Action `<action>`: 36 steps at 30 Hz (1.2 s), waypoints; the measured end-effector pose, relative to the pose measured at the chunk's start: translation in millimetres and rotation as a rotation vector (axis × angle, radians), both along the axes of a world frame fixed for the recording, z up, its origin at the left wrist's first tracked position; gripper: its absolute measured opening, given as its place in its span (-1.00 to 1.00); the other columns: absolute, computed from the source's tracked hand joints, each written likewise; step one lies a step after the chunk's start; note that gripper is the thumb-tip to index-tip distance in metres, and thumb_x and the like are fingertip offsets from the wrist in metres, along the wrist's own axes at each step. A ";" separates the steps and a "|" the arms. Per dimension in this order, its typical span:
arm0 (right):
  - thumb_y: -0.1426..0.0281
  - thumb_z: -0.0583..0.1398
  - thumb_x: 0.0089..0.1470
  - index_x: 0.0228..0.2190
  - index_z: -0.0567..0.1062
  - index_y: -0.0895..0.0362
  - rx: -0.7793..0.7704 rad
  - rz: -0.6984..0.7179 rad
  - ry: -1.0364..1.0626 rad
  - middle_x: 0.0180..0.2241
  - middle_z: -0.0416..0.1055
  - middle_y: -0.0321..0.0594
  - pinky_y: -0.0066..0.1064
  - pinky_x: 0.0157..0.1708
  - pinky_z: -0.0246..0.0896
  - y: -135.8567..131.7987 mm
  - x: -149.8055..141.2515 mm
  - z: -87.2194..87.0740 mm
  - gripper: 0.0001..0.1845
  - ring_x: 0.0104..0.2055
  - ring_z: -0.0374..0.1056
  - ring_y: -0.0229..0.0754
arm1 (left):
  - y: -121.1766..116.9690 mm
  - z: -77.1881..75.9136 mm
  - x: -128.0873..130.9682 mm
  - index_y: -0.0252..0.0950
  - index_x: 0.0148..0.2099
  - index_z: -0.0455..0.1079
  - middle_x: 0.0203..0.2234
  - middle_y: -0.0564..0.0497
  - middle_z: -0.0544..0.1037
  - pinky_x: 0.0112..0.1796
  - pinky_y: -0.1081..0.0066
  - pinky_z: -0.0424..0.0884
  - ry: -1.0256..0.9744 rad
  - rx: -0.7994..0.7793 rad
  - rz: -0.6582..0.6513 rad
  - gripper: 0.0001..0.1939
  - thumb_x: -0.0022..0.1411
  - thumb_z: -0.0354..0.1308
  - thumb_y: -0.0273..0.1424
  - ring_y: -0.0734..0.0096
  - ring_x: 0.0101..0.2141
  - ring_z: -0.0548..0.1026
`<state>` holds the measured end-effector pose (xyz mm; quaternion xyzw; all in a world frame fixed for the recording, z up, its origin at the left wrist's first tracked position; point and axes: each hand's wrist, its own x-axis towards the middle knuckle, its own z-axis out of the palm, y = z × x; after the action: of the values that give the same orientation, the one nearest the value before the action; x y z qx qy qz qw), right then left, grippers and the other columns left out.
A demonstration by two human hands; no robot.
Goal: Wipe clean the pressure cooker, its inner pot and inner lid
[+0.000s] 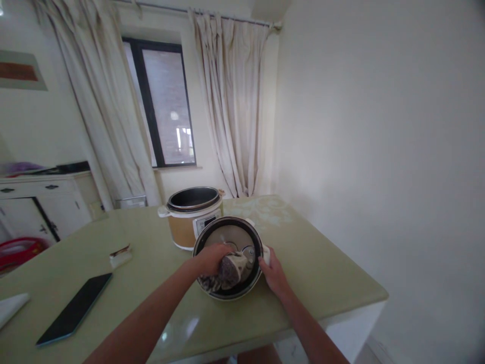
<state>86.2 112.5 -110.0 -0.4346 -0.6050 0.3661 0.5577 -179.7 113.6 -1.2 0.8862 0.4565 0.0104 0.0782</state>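
Note:
A round cooker lid [227, 235] with a dark rim stands tilted on the green table [322, 273], its inner metal side facing me. My left hand [210, 259] presses a grey-and-white cloth [229, 271] against the lid's inner face, fingers closed on the cloth. My right hand [273, 273] grips the lid's right edge near its white handle. Behind the lid sits the open cooker body [191, 215], tan with a white control panel and a dark inner pot.
A dark phone [74, 309] lies flat at the table's left. A small white-and-brown object [120, 255] lies beyond it. A white item [11, 307] pokes in at the left edge. White cabinet [41, 202], curtains and window stand behind; a wall is close on the right.

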 end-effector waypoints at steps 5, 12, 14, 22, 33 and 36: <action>0.05 0.25 0.14 0.08 0.45 0.11 0.011 -0.019 -0.018 -0.06 0.62 -0.07 -0.06 0.05 0.42 0.0 -0.2 -0.8 -0.43 -0.02 0.51 0.12 | 7.3 7.1 -11.1 -0.10 0.26 0.42 0.16 -0.14 0.56 0.17 0.18 0.42 0.073 0.077 0.129 -0.40 0.16 0.30 -0.38 -0.01 0.19 0.50; 0.05 0.25 0.14 0.10 0.44 0.10 -0.010 -0.023 -0.054 -0.09 0.63 -0.08 -0.10 -0.01 0.44 0.6 1.6 -4.9 -0.42 -0.05 0.51 0.13 | 22.4 18.8 21.3 -0.15 0.26 0.36 0.11 -0.20 0.51 0.09 0.09 0.43 0.086 0.318 0.341 -0.47 0.28 0.08 -0.58 -0.01 0.15 0.44; 0.07 0.24 0.14 0.11 0.44 0.11 -0.003 -0.038 -0.056 -0.07 0.62 -0.07 -0.08 0.02 0.43 0.6 1.4 -4.9 -0.41 -0.04 0.51 0.13 | 23.9 20.0 39.1 -0.16 0.24 0.36 0.12 -0.20 0.51 0.10 0.06 0.42 0.088 0.317 0.307 -0.46 0.26 0.08 -0.61 -0.02 0.17 0.41; 0.08 0.23 0.16 0.09 0.48 0.14 0.033 -0.037 -0.050 0.01 0.61 -0.02 -0.08 0.09 0.41 2.0 2.0 -5.1 -0.43 0.06 0.49 0.13 | 13.3 7.2 68.0 -0.13 0.21 0.40 0.10 -0.17 0.57 0.14 0.06 0.42 -0.027 0.164 0.124 -0.52 0.24 0.20 -0.47 -0.04 0.17 0.46; 0.00 0.27 0.12 0.06 0.48 0.13 -0.001 -0.007 -0.003 -0.07 0.63 -0.05 -0.03 0.06 0.42 4.3 0.4 -5.9 -0.39 -0.03 0.52 0.15 | -6.8 6.2 20.9 -0.11 0.13 0.51 0.08 -0.13 0.63 0.13 0.11 0.49 0.070 -0.033 0.035 -0.47 0.07 0.38 -0.29 -0.08 0.13 0.56; 0.01 0.27 0.12 0.07 0.47 0.11 -0.020 -0.007 0.000 -0.07 0.63 -0.06 -0.04 0.04 0.42 4.0 0.4 -6.7 -0.39 -0.03 0.52 0.15 | -5.9 10.1 13.8 -0.09 0.11 0.53 0.07 -0.11 0.64 0.12 0.08 0.50 0.112 -0.056 0.056 -0.47 0.04 0.41 -0.26 -0.11 0.13 0.56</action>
<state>86.6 116.5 -116.7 -0.4422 -0.5999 0.3701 0.5546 -165.9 107.7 8.9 0.8697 0.4849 -0.0501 0.0771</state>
